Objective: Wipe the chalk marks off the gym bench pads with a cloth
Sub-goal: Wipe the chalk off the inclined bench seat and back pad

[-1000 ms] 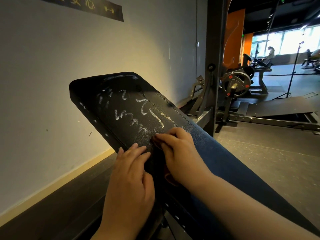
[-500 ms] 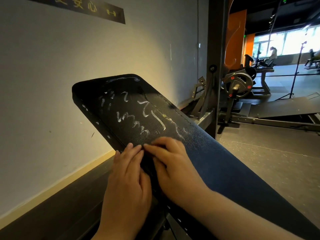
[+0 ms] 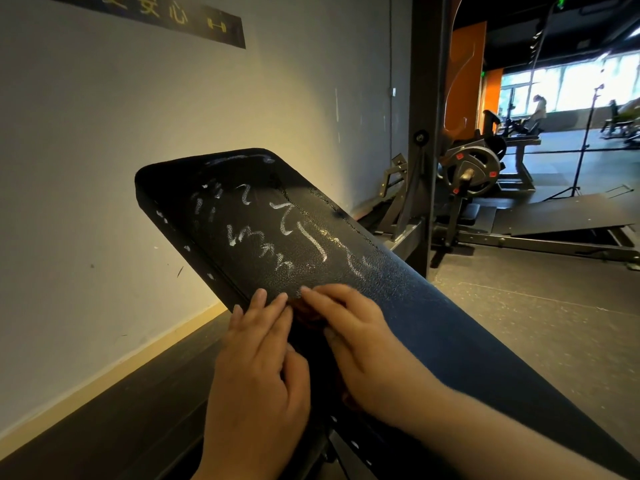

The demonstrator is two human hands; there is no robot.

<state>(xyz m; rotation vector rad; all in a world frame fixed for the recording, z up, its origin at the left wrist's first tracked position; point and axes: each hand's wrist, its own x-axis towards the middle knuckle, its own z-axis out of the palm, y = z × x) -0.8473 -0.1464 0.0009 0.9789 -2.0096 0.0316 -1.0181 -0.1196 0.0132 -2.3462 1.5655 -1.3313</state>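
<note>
— Where is the cloth (image 3: 306,311) seen?
— On the bench pad (image 3: 433,323), just below the chalk marks (image 3: 277,237); only a reddish strip is shown, pressed under the right hand (image 3: 363,341).
— How are the hands held?
— Both are laid flat on the pad, fingers extended, fingertips nearly touching; the left hand (image 3: 256,368) is rested at the pad's left edge.

Black bench pad (image 3: 433,323), pebble-grained and faintly glossy, shows surface cracks and powdery white chalk marks (image 3: 277,237) just beyond the left hand (image 3: 256,368) and right hand (image 3: 360,344); matt painted wall (image 3: 104,168) to their left.
</note>
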